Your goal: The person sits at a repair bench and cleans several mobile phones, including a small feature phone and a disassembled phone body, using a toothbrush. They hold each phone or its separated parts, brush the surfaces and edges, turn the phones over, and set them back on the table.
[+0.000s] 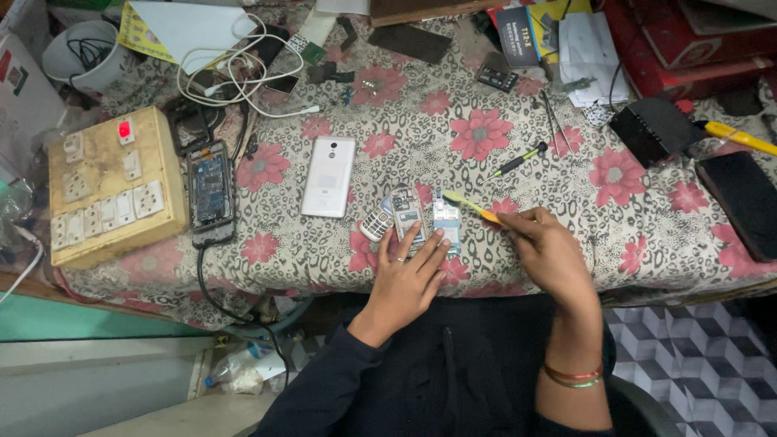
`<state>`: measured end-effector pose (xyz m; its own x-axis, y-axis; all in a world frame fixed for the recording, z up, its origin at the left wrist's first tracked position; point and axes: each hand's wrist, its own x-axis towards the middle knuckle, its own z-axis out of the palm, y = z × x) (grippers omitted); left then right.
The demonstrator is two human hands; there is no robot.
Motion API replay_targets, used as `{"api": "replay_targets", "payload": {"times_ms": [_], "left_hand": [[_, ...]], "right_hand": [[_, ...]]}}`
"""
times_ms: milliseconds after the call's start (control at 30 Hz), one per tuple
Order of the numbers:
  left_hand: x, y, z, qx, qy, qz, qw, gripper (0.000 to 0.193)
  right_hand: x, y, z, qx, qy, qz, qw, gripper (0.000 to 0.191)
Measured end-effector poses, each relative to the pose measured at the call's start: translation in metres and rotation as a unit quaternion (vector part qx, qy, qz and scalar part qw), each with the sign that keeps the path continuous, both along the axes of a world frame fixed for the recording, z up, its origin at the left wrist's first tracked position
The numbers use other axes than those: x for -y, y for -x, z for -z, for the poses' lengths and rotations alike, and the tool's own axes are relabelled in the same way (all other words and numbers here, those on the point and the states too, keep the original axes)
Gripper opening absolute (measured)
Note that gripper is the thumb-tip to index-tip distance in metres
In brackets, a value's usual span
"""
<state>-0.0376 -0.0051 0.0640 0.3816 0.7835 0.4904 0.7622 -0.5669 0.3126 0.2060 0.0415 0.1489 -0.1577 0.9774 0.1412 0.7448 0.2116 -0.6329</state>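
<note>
My left hand [407, 275] lies flat at the table's near edge, fingers spread over an opened small phone body [406, 212] and touching a blue circuit board [446, 222]. A silver keypad phone shell [375, 224] lies just left of them. My right hand [544, 243] grips a yellow-and-orange toothbrush [472, 206], with its bristle end pointing at the top of the circuit board.
A white smartphone [329, 176] lies face down left of the parts. Further left sit a dismantled phone [210, 190] on a cable and a cream switchboard [105, 186]. A small screwdriver [515, 162], tweezers [552, 121], white cables [235, 69], black devices [745, 202] and boxes crowd the flowered cloth [486, 129].
</note>
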Motion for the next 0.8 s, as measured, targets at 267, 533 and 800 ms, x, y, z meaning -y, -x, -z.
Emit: {"api": "replay_targets", "payload": {"times_ms": [267, 533, 800], "left_hand": [[0.000, 0.000, -0.001, 0.001, 0.000, 0.001, 1.000, 0.048], [0.000, 0.000, -0.001, -0.001, -0.005, 0.001, 1.000, 0.048], [0.000, 0.000, 0.000, -0.003, -0.001, 0.003, 1.000, 0.049]], "right_hand": [[-0.002, 0.007, 0.004, -0.012, -0.017, -0.019, 1.000, 0.036], [0.000, 0.013, 0.001, -0.016, -0.016, -0.015, 1.000, 0.037], [0.005, 0.025, -0.004, 0.019, -0.009, 0.010, 1.000, 0.032]]}}
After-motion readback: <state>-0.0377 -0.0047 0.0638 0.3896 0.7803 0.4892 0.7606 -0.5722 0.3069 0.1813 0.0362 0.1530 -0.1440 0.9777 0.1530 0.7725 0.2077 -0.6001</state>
